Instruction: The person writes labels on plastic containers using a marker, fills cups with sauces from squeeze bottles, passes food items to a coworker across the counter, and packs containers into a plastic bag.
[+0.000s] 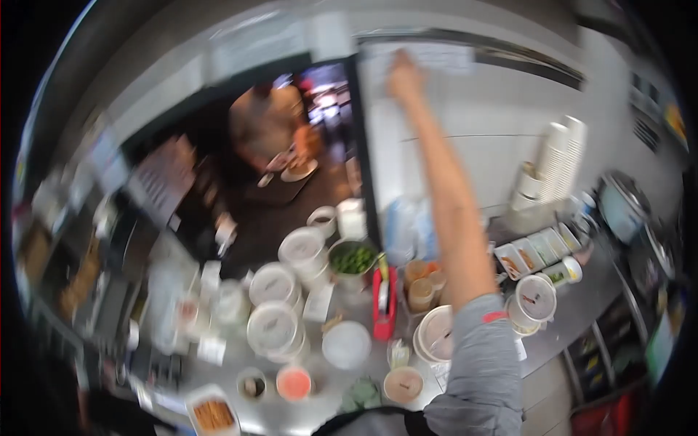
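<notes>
My right arm stretches up across the counter to the tiled wall. At its end, my right hand point(404, 78) is raised against a white paper slip point(445, 58) under a metal rail point(509, 60). Blur smears the fingers, so I cannot tell whether they pinch the slip or only touch it. My left hand is out of view. Below the arm stand lidded white tubs point(436, 334), sauce bottles point(420, 294) and a long red object point(384, 305) that looks like a tape dispenser.
A metal pot of chopped greens point(354, 259) and stacked lidded tubs point(275, 330) line the counter. Stacked white cups point(560, 160) and a divided tray point(534, 251) stand right. Through the hatch, a person point(267, 127) handles a plate point(299, 171). A food container point(214, 414) sits front left.
</notes>
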Available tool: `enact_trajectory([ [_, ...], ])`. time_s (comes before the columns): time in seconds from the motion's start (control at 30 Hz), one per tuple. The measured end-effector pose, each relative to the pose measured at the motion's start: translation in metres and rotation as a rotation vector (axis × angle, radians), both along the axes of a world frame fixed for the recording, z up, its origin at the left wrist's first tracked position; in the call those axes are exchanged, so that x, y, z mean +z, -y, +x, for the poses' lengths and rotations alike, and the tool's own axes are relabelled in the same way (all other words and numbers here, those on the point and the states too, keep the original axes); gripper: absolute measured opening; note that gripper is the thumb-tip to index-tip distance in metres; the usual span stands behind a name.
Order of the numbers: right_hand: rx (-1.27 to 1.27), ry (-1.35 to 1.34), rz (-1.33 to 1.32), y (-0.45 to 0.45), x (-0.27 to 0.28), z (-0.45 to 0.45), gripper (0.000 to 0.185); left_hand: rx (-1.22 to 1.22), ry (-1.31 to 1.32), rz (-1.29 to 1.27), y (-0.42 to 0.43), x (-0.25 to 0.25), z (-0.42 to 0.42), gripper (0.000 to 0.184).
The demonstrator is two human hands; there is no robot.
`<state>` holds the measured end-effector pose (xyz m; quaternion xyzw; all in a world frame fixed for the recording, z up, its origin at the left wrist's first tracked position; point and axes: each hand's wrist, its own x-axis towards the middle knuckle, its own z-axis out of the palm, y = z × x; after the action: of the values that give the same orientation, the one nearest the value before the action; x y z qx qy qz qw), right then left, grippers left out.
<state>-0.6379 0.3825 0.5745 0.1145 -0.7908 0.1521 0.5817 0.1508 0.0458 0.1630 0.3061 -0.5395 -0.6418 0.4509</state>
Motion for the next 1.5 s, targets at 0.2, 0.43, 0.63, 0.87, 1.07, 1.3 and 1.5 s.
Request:
enact_trajectory([
  [0.2, 0.469, -0.149, -0.202, 0.015, 0.031, -0.005, 0.039, 0.057, 0.116, 0.146, -0.008, 0.008, 0.013, 0.036],
  [0.43, 1.66, 1.19, 0.16, 0.183, -0.193, 0.443, 0.022, 0.057, 0.132, 0.234, 0.004, 0.049, 0.006, 0.048],
  [0.63, 1.922, 1.216, 0.551, 0.377, -0.339, 0.552, 0.044, -0.042, 0.218, 0.196, 0.073, 0.03, 0.018, 0.041],
  [0.87, 1.818, 1.066, 0.731, 0.514, -0.417, 0.561, 0.038, -0.074, 0.535, -0.064, 0.201, -0.022, 0.023, 0.048],
  [1.07, 1.546, 1.281, 0.444, 0.537, -0.47, 0.565, 0.035, 0.176, 1.137, -0.851, 0.3, -0.032, -0.009, 0.044],
  [1.3, 1.234, 1.455, 0.342, 0.547, -0.486, 0.561, 0.032, 0.114, -0.264, -0.356, 0.432, 0.176, -0.066, 0.023],
  [1.5, 1.256, 1.586, 0.254, 0.544, -0.506, 0.56, 0.032, 0.201, -0.362, 0.098, 0.654, 0.194, -0.13, 0.071],
])
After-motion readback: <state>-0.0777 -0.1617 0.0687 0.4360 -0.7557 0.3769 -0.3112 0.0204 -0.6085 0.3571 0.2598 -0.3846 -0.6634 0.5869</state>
